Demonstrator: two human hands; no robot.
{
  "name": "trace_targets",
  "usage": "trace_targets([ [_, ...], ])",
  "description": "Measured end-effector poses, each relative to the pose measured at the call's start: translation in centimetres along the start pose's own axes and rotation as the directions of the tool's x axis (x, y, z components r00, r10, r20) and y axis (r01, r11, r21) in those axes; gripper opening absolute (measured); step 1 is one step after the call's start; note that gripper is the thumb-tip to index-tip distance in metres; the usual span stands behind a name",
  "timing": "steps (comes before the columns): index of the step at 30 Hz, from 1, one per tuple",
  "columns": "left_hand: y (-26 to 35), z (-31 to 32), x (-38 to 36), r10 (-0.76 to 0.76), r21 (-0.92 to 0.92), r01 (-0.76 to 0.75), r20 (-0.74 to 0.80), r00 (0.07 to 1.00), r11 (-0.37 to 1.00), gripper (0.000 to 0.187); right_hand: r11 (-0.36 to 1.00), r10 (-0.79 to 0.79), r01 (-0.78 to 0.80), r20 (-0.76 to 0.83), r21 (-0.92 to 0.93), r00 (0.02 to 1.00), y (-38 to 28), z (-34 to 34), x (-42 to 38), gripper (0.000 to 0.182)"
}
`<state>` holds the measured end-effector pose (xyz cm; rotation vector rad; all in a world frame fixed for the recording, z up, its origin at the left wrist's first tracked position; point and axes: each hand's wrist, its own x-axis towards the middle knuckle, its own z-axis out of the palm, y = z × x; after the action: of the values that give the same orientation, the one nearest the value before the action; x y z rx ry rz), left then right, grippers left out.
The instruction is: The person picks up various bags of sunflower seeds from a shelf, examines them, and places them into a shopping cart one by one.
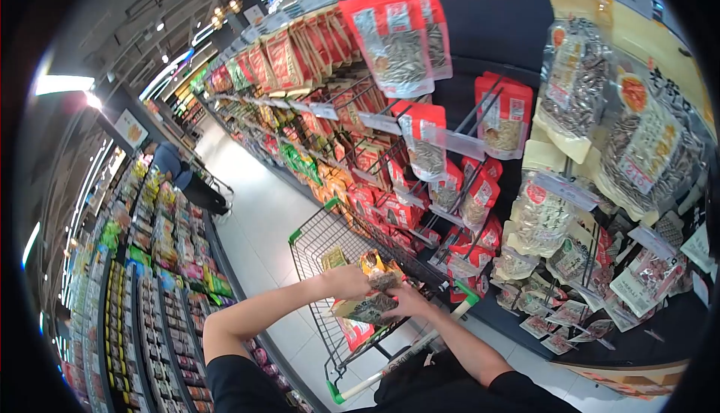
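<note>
Over the shopping cart [335,374], my left hand [347,281] is closed at the upper edge of a dark-printed food bag [365,309]. My right hand [407,301] grips the same bag from its right side, fingers against its front. The bag is tilted, and its exact contents are too small to tell. Behind it in the cart sit an orange-yellow package [373,261] and a greenish-gold package [332,257]. Below, a red and white package [357,332] lies in the basket.
Shelves on my right hold hanging bags of dried small fish [401,57] and larger clear bags [574,76]. Left of the aisle runs a shelf of packaged snacks [169,218]. Farther along the tiled floor [247,173], a person [184,175] stands by another cart.
</note>
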<state>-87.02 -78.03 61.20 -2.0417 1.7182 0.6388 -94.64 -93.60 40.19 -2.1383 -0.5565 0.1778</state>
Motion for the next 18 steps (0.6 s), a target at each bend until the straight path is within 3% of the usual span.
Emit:
trace_targets([
  [4, 1.0, -2.7, 1.1, 0.042, 0.070, -0.040, -0.020, 0.999, 0.997, 0.022, 0.989, -0.004, 0.026, -0.152, 0.144, 0.988, 0.0, 1.8, -0.8, 0.079],
  [8, 1.6, -4.9, 1.4, -0.005, 0.107, 0.009, -0.042, 0.999, 0.994, 0.019, 0.962, -0.004, 0.044, -0.147, 0.271, 0.989, -1.5, -0.2, -0.5, 0.073],
  [9, 1.2, -5.3, 1.4, -0.026, 0.087, 0.030, -0.045, 0.999, 0.996, 0.019, 0.951, -0.081, 0.142, -0.222, 0.274, 0.972, -1.2, -0.2, -0.1, 0.069],
  [12, 0.0, -6.9, 1.1, -0.080, 0.048, 0.083, -0.052, 0.995, 0.995, 0.020, 0.965, -0.120, 0.193, -0.358, 0.177, 0.926, -1.9, -1.8, -1.5, 0.055],
  [15, -1.2, -6.9, 0.3, -0.144, 0.054, 0.148, -0.067, 0.987, 0.988, 0.022, 0.982, 0.030, 0.037, -0.351, 0.184, 0.936, -0.4, -1.4, -3.0, 0.058],
  [18, -2.0, -5.7, 0.1, -0.178, 0.086, 0.187, -0.099, 0.979, 0.979, 0.028, 0.974, 0.072, 0.033, -0.447, 0.224, 0.892, -1.1, -3.9, -5.4, 0.060],
])
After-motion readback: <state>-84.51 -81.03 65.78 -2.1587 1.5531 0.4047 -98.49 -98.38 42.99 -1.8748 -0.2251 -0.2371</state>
